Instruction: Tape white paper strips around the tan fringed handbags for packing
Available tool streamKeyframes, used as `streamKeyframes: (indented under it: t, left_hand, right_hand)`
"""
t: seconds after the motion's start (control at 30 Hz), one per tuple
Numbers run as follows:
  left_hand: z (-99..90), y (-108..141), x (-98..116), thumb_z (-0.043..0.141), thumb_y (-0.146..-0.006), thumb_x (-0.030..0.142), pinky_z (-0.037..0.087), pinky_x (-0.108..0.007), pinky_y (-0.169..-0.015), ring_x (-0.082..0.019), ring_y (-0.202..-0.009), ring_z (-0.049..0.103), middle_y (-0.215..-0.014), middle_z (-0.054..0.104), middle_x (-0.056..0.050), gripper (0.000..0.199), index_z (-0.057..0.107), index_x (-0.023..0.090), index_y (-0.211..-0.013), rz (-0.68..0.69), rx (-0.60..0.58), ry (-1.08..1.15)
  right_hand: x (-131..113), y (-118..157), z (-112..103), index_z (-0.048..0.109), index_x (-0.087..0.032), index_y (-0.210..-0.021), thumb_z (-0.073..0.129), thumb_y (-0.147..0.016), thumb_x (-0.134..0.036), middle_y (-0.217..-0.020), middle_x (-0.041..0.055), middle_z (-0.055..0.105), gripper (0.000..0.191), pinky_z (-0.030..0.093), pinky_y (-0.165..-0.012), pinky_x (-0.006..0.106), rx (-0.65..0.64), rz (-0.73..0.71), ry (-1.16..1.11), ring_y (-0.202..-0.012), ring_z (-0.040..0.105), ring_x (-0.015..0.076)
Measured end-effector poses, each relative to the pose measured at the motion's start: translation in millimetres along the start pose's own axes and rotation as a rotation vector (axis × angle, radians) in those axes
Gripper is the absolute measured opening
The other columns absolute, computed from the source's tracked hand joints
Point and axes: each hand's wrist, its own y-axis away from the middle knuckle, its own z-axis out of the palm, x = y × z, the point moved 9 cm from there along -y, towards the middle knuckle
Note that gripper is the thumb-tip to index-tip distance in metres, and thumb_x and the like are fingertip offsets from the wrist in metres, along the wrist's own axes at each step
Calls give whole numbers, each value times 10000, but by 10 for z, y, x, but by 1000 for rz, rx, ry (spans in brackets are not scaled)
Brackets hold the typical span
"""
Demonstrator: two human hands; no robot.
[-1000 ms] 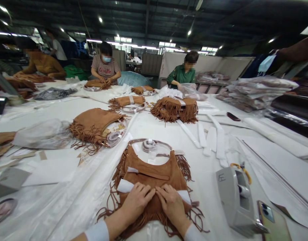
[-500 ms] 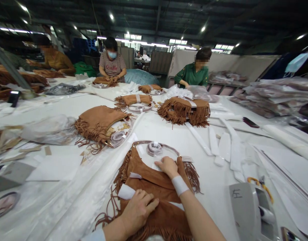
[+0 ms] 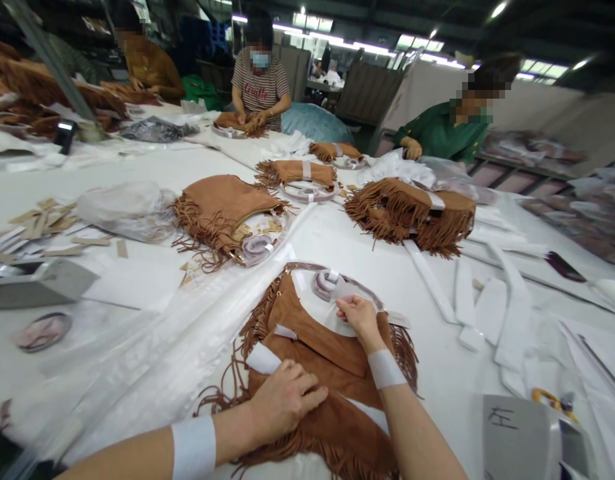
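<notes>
A brown suede handbag [image 3: 312,347] with long fringe lies in front of me, its strap arching away at the far side. My left hand [image 3: 287,397] rests on the bag's front, fingers loosely stretched and pressing nothing between them. Beside it a white paper strip [image 3: 263,359] sticks out from the bag. Above the bag's opening my right hand [image 3: 361,320] pinches a small translucent piece [image 3: 343,291], whose material I cannot make out. Just past those fingertips sits a rolled, wrapped strap [image 3: 323,285] with a white band. White wraps circle both my wrists.
More fringed bags [image 3: 222,207] lie ahead, with a stacked pair [image 3: 412,210] to the right. White paper strips [image 3: 427,280] and a grey tape dispenser [image 3: 517,433] are on the right. Cardboard scraps [image 3: 47,217] lie left. Several people [image 3: 260,87] work across the table.
My right hand has risen slightly from the bag's opening, and the translucent piece now shows at its fingertips. My left hand stays on the bag. The view has tilted and shifted.
</notes>
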Motion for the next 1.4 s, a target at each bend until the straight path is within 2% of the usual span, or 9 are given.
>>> streamKeyframes:
  t: [0.17, 0.27, 0.43, 0.57, 0.67, 0.87, 1.03, 1.17, 1.4]
  left_hand:
    - [9, 3, -16, 370, -964, 199, 349, -383, -782, -205, -887, 477, -1104, 592, -61, 360, 423, 249, -1317, 5, 1, 3]
    - [16, 4, -20, 365, -969, 211, 348, -384, -773, -207, -886, 476, -1083, 600, -57, 345, 439, 251, -1304, 5, 13, -1]
    - [9, 12, -18, 379, -973, 237, 346, -381, -801, -207, -894, 482, -1058, 606, -71, 333, 461, 250, -1296, -6, 14, 1]
    - [-23, 26, -1, 378, -973, 218, 345, -366, -789, -205, -907, 482, -1060, 600, -63, 317, 492, 263, -1265, -7, 14, -19]
    - [-38, 34, 19, 406, -959, 201, 351, -359, -772, -203, -889, 475, -1037, 597, -48, 265, 546, 264, -1175, 2, 31, -59]
    - [-15, 32, -8, 437, -948, 198, 413, -331, -787, -181, -883, 504, -1021, 593, -48, 178, 592, 220, -1033, -34, 131, -9]
    - [-141, 72, -33, 471, -926, 163, 423, -374, -947, -224, -1176, 466, -1364, 467, -116, 320, 530, 209, -1238, -44, 323, 41]
    - [-112, 77, 91, 440, -956, 183, 373, -428, -1019, -225, -1301, 389, -1391, 486, -99, 411, 433, 253, -1361, 110, 276, -14]
    - [45, 133, 152, 357, -993, 163, 400, -363, -964, -169, -1200, 495, -1227, 619, -75, 287, 545, 179, -1209, 204, 206, -17]
  right_hand:
    - [-186, -82, -104, 620, -149, -759, 649, -717, -435, -522, 25, 628, 290, 447, -458, 243, 37, -58, -6, -496, 601, 175]
    - [-385, 116, -277, 652, -135, -851, 614, -751, -448, -613, 41, 671, 331, 463, -505, 264, 83, -113, -4, -553, 610, 183]
    - [-654, 1023, -480, 716, -182, -848, 626, -799, -455, -830, 64, 721, 291, 529, -709, 339, 157, -348, 106, -735, 648, 221]
    - [-662, 1859, -269, 694, -237, -982, 493, -895, -220, -984, 48, 718, 219, 533, -841, 376, 123, -764, 241, -917, 661, 208]
    - [-545, 2222, -92, 662, -227, -1037, 418, -898, -89, -1016, 52, 714, 313, 534, -828, 373, 155, -967, 382, -953, 660, 190]
    - [-443, 2390, 18, 646, -204, -1082, 387, -919, -59, -1057, 69, 705, 339, 533, -830, 359, 231, -1062, 578, -1002, 651, 181]
    - [-436, 2485, 62, 608, -180, -1164, 392, -919, -39, -1089, 84, 696, 356, 530, -862, 361, 228, -1131, 640, -1061, 629, 185]
    - [-432, 2527, 113, 612, -145, -1138, 404, -935, -58, -1089, 99, 695, 304, 525, -875, 381, 209, -1174, 678, -1090, 614, 199]
    - [-390, 2625, 149, 604, -130, -1152, 407, -921, -40, -1153, 98, 669, 316, 511, -926, 375, 145, -1203, 738, -1155, 571, 200]
